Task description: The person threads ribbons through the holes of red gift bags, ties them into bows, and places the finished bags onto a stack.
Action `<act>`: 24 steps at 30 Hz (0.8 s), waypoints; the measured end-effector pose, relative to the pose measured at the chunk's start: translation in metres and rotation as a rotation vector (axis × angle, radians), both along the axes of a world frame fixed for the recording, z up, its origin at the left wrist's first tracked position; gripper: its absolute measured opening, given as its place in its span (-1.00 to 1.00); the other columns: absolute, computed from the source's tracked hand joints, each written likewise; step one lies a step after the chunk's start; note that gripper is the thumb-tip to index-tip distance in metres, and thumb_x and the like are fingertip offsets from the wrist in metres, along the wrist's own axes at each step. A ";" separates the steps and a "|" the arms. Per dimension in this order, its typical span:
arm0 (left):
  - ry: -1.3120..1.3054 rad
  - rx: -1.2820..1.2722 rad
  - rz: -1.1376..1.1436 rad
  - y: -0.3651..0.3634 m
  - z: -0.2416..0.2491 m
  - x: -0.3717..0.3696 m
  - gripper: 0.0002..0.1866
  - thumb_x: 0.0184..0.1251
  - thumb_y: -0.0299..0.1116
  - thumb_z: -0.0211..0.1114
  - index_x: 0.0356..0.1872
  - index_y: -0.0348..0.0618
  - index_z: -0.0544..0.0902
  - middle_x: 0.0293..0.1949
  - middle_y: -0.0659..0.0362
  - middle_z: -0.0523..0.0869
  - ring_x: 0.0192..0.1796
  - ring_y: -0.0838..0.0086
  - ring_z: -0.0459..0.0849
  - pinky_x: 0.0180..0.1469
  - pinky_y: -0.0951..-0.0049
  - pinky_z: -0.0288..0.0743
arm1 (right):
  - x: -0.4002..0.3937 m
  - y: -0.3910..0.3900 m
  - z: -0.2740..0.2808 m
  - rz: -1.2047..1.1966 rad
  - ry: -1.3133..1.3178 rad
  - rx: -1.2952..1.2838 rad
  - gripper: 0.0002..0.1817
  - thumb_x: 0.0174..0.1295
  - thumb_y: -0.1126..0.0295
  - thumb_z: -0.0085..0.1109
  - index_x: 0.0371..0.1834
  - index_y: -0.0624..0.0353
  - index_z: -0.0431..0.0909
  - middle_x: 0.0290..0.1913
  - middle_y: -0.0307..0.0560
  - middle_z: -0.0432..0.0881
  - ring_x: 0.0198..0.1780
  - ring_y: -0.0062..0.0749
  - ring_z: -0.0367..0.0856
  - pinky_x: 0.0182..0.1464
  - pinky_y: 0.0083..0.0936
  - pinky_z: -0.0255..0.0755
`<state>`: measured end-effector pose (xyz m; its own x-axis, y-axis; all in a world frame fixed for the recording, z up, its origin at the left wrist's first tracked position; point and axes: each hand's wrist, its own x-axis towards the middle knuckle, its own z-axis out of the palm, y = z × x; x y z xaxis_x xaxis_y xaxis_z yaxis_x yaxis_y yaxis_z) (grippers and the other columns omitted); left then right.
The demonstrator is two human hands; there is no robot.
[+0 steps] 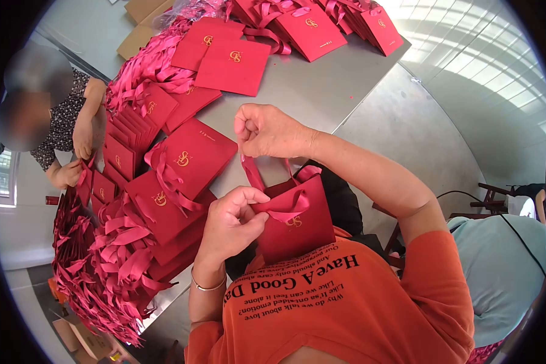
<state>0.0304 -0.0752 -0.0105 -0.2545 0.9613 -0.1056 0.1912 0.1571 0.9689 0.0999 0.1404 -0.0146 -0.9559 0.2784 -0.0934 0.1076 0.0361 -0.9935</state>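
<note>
A small red paper gift bag [297,233] with a gold logo stands upright against my orange shirt. My left hand [233,221] is closed at its upper left edge, thumb and forefinger pinching the pink-red ribbon [292,209] that hangs over the front. Another ribbon length [253,173] rises from the bag's opening towards my right hand [270,130]. That hand is raised above the bag with its fingers curled together. Whatever its fingertips hold is hidden or too small to make out.
Flat red bags [233,67] and heaped ribbon-handled bags [118,249] cover much of the grey table [309,91]. Across its left side, a co-worker's hands [73,170] handle a bag. Cardboard boxes [82,340] lie at lower left. Someone in light green [497,273] is at right.
</note>
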 end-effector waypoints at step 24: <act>0.060 0.140 0.012 0.003 -0.010 -0.005 -0.69 0.11 -0.69 0.40 -0.09 -0.20 0.76 -0.33 0.31 0.66 -0.54 0.82 0.44 -0.49 0.69 0.26 | 0.086 -0.067 -0.008 -0.319 0.543 1.339 -0.68 -0.27 0.55 0.43 -0.45 0.08 0.47 -0.52 -0.22 0.51 -0.56 -0.38 0.54 -0.57 -0.48 0.38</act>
<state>0.0252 -0.0724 -0.0200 -0.2681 0.9624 0.0447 0.2488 0.0244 0.9683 0.1856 0.0734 -0.0223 -0.6723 0.0672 0.7373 -0.0780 0.9839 -0.1608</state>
